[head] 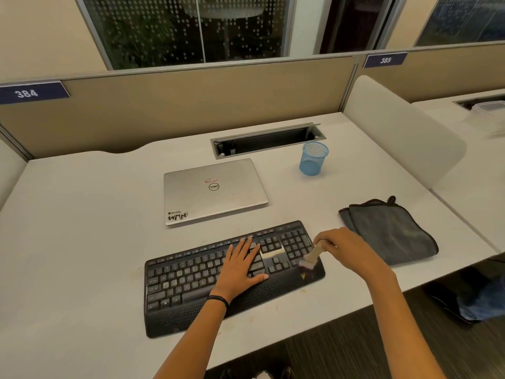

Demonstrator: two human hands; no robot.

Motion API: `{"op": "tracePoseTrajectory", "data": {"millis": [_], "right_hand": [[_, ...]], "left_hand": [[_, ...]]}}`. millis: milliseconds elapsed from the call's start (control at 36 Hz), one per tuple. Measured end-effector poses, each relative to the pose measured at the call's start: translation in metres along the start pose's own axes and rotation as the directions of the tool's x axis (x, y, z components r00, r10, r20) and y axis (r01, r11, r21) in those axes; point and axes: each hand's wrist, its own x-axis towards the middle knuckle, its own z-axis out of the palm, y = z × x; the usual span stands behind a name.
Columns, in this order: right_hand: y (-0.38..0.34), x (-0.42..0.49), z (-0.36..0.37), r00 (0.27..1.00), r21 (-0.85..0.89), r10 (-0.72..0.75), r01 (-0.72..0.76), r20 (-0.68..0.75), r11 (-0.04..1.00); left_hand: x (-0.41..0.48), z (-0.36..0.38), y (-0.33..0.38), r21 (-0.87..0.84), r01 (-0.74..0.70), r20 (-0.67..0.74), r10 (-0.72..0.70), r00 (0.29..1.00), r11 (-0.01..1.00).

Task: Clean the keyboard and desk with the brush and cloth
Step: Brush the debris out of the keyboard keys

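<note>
Black keyboard (177,277) first: pressing it down with the flat left hand (240,266), gripping the brush (310,258) in the right hand (338,247), sweeping the right end, leaving the grey cloth (390,233) beside it on the desk (82,242) for later

A black keyboard (218,274) with a dotted palm rest, a silver laptop (213,190), a blue mesh cup (313,158) and a grey cloth (390,231) edged in black lie on the white table (82,242).

My left hand (241,265) lies flat on the keyboard (191,280). My right hand (338,246) grips the brush (311,257), bristles at the keyboard's right end, beside the grey cloth (390,232).
</note>
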Motion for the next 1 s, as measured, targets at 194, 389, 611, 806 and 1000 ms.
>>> {"op": "tracePoseTrajectory", "data": {"millis": [194, 389, 611, 806, 1000], "right_hand": [[-0.002, 0.003, 0.006, 1.0, 0.057, -0.02, 0.02, 0.004, 0.998], [0.007, -0.012, 0.005, 1.0, 0.142, -0.017, 0.017, 0.002, 0.99], [0.002, -0.023, 0.016, 0.997, 0.117, 0.016, -0.024, 0.074, 0.993], [0.005, -0.029, 0.012, 0.999, 0.097, 0.021, -0.024, 0.031, 0.995], [0.012, -0.031, 0.022, 0.998, 0.061, 0.042, -0.044, 0.04, 0.997]], "left_hand": [[-0.001, 0.0, 0.0, 0.003, 0.007, -0.001, -0.007, 1.0, 1.0], [0.0, -0.002, 0.002, 0.001, 0.008, 0.005, -0.008, 1.0, 1.0], [-0.002, -0.002, 0.004, -0.009, 0.008, 0.003, -0.008, 1.0, 1.0], [-0.001, -0.002, 0.003, -0.013, 0.006, -0.006, -0.006, 1.0, 1.0], [-0.001, 0.0, 0.003, -0.021, 0.011, -0.009, -0.012, 1.0, 1.0]]}}
